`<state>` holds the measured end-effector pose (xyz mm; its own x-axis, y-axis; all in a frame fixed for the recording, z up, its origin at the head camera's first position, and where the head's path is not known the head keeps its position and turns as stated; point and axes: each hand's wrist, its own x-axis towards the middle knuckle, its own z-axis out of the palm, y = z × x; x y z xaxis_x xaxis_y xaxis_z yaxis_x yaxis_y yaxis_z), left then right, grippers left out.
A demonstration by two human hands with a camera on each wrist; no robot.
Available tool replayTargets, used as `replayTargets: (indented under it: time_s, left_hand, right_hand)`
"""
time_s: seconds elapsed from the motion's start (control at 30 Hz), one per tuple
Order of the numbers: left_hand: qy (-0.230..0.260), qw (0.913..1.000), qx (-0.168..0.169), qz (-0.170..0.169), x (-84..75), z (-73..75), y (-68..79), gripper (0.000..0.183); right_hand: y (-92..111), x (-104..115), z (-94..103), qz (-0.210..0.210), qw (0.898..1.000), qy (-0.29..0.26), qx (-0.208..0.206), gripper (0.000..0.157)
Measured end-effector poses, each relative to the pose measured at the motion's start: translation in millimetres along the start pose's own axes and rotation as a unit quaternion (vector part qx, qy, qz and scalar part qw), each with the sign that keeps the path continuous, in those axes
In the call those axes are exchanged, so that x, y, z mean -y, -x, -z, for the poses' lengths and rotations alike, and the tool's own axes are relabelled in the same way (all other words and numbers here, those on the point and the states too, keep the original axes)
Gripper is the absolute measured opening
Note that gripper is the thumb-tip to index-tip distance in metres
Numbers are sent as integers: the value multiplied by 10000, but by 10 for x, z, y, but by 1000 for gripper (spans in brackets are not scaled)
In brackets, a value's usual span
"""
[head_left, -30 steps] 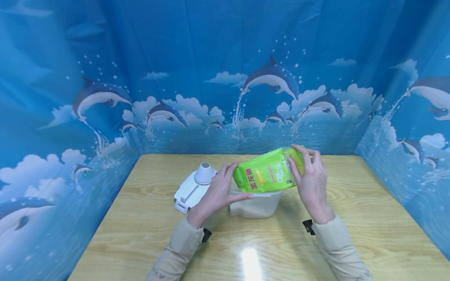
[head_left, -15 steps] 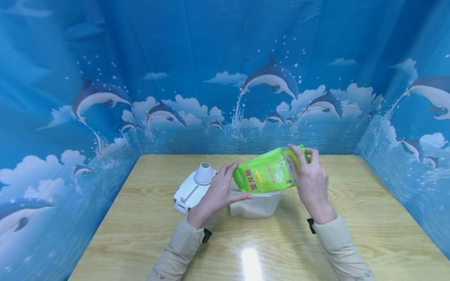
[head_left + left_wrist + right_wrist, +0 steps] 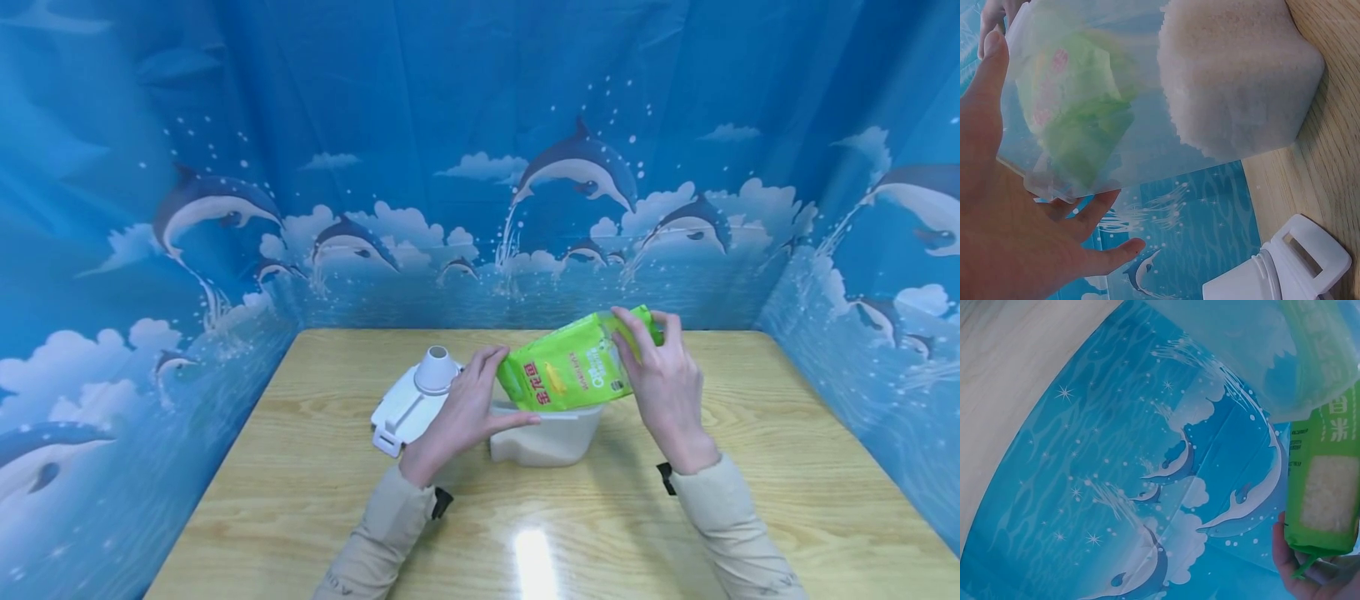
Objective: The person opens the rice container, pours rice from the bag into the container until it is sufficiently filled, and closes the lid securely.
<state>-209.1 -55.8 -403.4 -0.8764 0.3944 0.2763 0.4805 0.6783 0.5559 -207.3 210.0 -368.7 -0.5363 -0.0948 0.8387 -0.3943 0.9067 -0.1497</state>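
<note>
Slanting down to the left, its low end inside the clear container [image 3: 551,442], the green bag [image 3: 558,371] is gripped at its raised right end by the right hand [image 3: 666,392]; the left hand [image 3: 465,410] spreads wide at the container's left rim, thumb straight. Probably soft, slippery and weight-shifting, the bag suits holding at both sides of that end.

The green bag [image 3: 562,367] has tilted slightly more steeply.
</note>
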Motion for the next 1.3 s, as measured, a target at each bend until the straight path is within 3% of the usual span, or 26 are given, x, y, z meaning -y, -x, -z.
replayTargets:
  time_s: [0.5, 0.7, 0.9, 1.1, 1.3]
  left_hand:
    - [-2, 10000, -6, 16, -2, -6, 11, 108]
    - [64, 10000, -4, 39, -11, 0, 20, 108]
    - [78, 9999, 23, 76, -2, -5, 19, 109]
    - [97, 9999, 41, 78, -1, -4, 20, 109]
    - [150, 9998, 35, 108, -7, 5, 10, 107]
  right_hand:
    - [-57, 20, 62, 868, 9961, 159, -11, 43]
    - [-106, 2, 91, 1515, 9882, 214, -12, 28]
    - [-133, 7, 134, 2034, 9778, 465, 181, 33]
    - [-192, 25, 173, 2288, 9727, 385, 2, 33]
    - [-273, 32, 239, 2194, 9747, 322, -289, 31]
